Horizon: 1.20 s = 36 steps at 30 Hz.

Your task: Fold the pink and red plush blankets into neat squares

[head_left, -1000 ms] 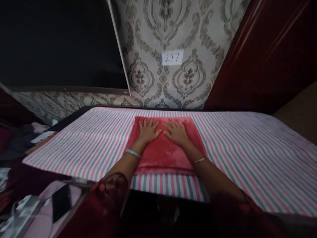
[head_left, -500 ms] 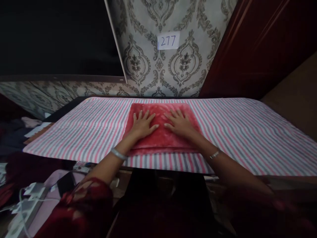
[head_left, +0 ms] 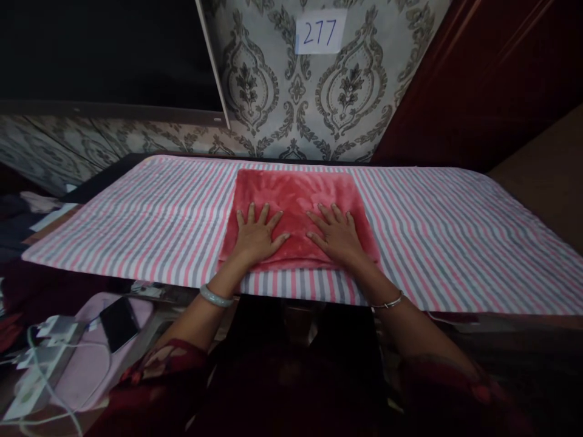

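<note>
A folded red plush cloth (head_left: 291, 194) lies flat in the middle of a pink, grey and white striped cloth (head_left: 168, 212). On its left half my left hand (head_left: 255, 238) rests palm down, fingers spread. My right hand (head_left: 339, 238) presses flat on the right half, its fingers apart as well. Both hands touch the plush and grasp nothing. Pale hand-shaped marks show in the pile beyond my fingertips. The folded layers are visible along the cloth's near edge.
A dark screen (head_left: 104, 54) stands behind on the left, before a patterned wall with a paper (head_left: 320, 31) marked 277. At lower left a phone (head_left: 119, 323) lies by a power strip (head_left: 45, 364) with cables. A dark red panel (head_left: 483, 79) rises at the back right.
Both hands have slid back over the red cloth toward me, still flat and spread. Hand-shaped marks now show ahead of them. The camera view has tipped down.
</note>
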Motion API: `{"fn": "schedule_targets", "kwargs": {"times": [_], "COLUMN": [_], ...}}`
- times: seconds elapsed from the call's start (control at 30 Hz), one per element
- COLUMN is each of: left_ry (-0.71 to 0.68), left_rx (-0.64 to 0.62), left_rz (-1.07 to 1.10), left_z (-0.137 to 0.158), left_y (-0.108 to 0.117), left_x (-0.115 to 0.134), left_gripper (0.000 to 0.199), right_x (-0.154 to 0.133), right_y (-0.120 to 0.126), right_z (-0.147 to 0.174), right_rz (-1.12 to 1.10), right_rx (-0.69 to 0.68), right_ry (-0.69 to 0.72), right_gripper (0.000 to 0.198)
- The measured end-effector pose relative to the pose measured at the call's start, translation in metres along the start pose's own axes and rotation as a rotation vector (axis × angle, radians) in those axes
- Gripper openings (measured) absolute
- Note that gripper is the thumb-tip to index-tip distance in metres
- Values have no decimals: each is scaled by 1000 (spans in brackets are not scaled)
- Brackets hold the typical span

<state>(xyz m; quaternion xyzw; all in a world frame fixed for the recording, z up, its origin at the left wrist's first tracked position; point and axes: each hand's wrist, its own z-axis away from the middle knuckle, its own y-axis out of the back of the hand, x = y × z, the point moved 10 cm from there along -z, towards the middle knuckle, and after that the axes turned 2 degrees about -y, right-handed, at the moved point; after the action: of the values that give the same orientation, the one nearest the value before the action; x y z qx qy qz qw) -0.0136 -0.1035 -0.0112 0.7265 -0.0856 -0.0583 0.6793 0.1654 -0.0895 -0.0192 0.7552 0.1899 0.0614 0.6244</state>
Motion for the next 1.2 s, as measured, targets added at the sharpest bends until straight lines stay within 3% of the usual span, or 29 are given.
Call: {"fn": "schedule_targets", "kwargs": {"times": [0.3,0.47,0.57,0.73,1.2], "left_ry": [-11,-160,-238,-228,-243], "left_rx": [52,133,145,160,265], "left_rz": [41,59,53,36,68], "left_z": [3,33,53,63,67], "left_y": [12,30,19,-3,-5], "left_x": [2,29,46,50,45], "left_gripper": [71,58,62,62,60], "right_x": [1,-20,-43,-52,-53], "right_y": [6,20,17,4,1], "right_z": [-1,15,32,46,49], "right_rz": [-29,-60,-49,-14,-47], "right_rx": [-13,-13,-3,30,116], "right_ry": [12,85,158,129,148], "right_gripper": [61,57,56,52,50]}}
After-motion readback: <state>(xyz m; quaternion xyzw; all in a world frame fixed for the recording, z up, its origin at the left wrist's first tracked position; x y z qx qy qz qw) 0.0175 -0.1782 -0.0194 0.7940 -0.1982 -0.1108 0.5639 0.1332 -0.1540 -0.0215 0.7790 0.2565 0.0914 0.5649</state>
